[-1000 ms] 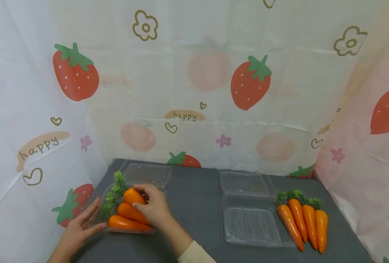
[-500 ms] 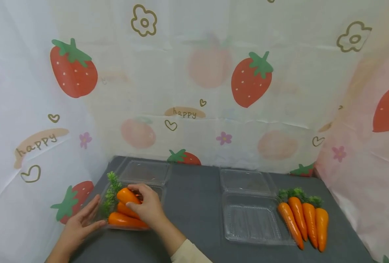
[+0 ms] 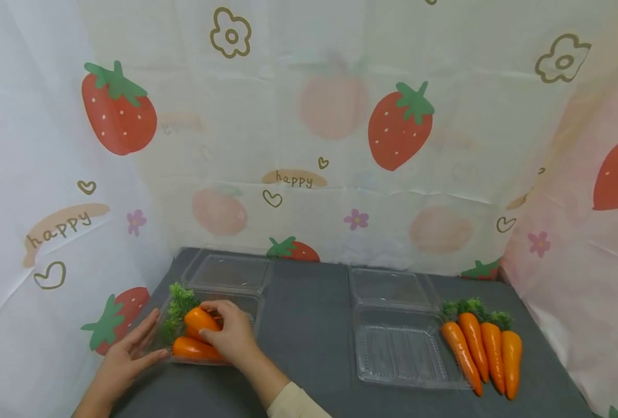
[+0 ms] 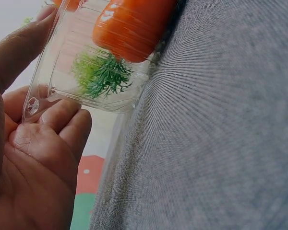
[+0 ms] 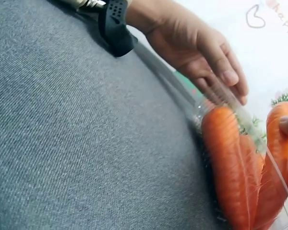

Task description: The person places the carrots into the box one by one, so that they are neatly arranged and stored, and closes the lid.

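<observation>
In the head view my right hand [image 3: 233, 331] pinches an orange carrot [image 3: 198, 320] with a green leafy top, thumb on one side and fingers on the other. It lies over the left clear plastic container [image 3: 259, 307], whose hinged lid stands folded back. Another carrot [image 3: 196, 349] lies along the container's near wall. The right wrist view shows the pinched carrot [image 5: 278, 139] beside carrots [image 5: 223, 153] behind the clear wall. My left hand [image 3: 123, 363] touches the container's near left corner, thumb and fingers spread. Leafy tops [image 4: 103, 74] show through the plastic in the left wrist view.
A second clear container [image 3: 392, 380] stands right of the middle, lid folded back, with nothing in it. Several carrots [image 3: 492, 354] lie side by side at its right edge. A strawberry-printed curtain [image 3: 309, 128] encloses the grey tabletop [image 3: 309, 325] at the back and sides.
My right hand has shifted the pinched carrot left, then slightly lower, over the middle carrot, which is now mostly hidden. The left hand stays at the container's corner.
</observation>
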